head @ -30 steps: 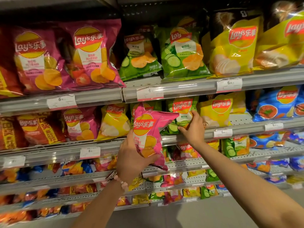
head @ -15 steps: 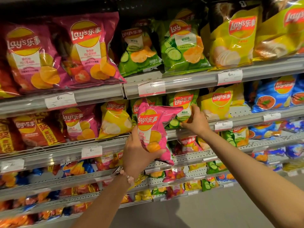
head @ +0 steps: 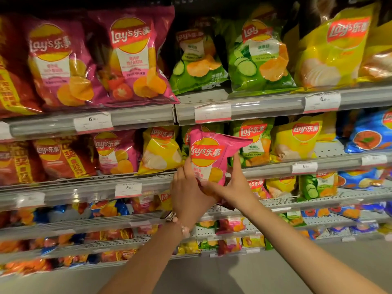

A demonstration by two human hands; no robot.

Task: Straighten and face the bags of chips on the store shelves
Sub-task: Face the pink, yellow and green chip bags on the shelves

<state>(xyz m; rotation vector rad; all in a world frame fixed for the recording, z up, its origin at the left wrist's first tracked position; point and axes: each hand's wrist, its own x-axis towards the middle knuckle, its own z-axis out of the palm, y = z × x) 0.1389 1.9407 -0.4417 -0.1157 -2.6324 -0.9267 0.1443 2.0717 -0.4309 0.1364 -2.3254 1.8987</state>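
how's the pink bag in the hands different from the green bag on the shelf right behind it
The pink bag is off the shelf, gripped low by the left hand and right hand; the green bag sits on the shelf, untouched. The pink bag tilts with its top folded over; the green bag stands upright. Both face forward with the same red logo.

Top shelf (head: 135, 120): red bag (head: 12, 81), two magenta bags (head: 63, 66), two green bags (head: 257, 58), yellow bags (head: 331, 52), all upright, faces forward. Second shelf (head: 331, 162): red bags (head: 61, 158), a magenta bag (head: 115, 152), yellow bags (head: 159, 150), a green bag (head: 254, 143), blue bags (head: 369, 134). Lower shelves (head: 350, 193): small mixed bags, blurred. White price tags (head: 92, 122) on shelf edges.
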